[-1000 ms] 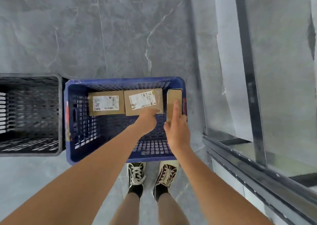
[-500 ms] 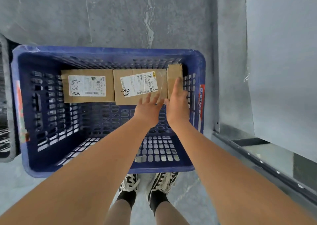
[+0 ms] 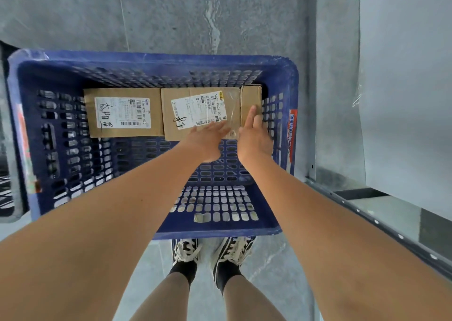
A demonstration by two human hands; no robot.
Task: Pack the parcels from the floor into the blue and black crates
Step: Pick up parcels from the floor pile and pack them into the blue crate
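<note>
Both hands reach into the blue crate [image 3: 292,81]: the left hand [image 3: 208,141] lies flat, fingers straight, on the middle parcel [image 3: 193,112] (its label faces up), and the right hand [image 3: 254,137] presses straight fingers against the narrow parcel [image 3: 252,98] upright in the far right corner. A third parcel [image 3: 122,111] lies along the far wall.
</note>
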